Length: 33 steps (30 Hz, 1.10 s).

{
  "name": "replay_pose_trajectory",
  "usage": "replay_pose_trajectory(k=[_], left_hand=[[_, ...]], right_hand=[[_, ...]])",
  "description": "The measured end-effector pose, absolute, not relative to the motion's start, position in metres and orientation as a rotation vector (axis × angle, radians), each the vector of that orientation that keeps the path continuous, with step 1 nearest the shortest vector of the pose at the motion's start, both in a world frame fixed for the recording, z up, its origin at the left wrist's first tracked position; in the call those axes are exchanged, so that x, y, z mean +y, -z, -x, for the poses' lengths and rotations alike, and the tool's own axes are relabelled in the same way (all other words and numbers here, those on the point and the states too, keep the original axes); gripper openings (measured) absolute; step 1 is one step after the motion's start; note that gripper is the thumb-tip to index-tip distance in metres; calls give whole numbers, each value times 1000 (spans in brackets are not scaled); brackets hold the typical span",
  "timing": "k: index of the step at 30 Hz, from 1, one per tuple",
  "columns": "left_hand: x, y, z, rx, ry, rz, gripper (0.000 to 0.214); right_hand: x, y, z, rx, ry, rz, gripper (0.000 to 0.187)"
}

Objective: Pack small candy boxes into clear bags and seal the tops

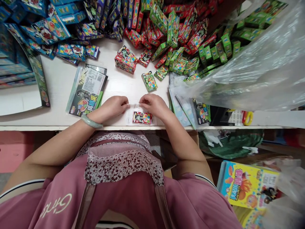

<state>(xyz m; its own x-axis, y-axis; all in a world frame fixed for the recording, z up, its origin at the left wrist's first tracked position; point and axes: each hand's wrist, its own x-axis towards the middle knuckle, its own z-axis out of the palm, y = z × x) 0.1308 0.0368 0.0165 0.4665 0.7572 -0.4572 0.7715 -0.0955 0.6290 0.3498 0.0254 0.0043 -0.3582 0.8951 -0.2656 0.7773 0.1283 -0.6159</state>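
Head view: left hand (116, 105) and right hand (153, 105) pinch a clear bag (130, 119) far-side, red box (142, 117) in or on it.

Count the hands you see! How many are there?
2. The left hand is at the far left corner of the clear bag, and the right hand is at its far right corner. Neither is hidden.

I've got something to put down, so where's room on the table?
The table has bare patches between the dark packet and the loose green box, and between that packet and the open carton. Its back is crowded with piled boxes.
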Motion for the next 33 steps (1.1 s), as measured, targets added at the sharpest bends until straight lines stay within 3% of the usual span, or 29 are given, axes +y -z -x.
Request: replay_pose_trajectory(k=[7, 16, 24, 33], left_hand=[[38, -17, -131, 1283, 30, -1876, 21], [38, -17, -128, 1231, 39, -1920, 27], [39, -20, -130, 1240, 110, -1961, 29], [45, -14, -132, 1224, 148, -2033, 28]], right_hand=[[17, -10, -349, -2401, -823, 1672, 12], [10, -3, -392, -2015, -1116, 1658, 43], [9, 2, -407, -1786, -1356, 1667, 26], [5, -4, -406, -1891, -1241, 1761, 23]])
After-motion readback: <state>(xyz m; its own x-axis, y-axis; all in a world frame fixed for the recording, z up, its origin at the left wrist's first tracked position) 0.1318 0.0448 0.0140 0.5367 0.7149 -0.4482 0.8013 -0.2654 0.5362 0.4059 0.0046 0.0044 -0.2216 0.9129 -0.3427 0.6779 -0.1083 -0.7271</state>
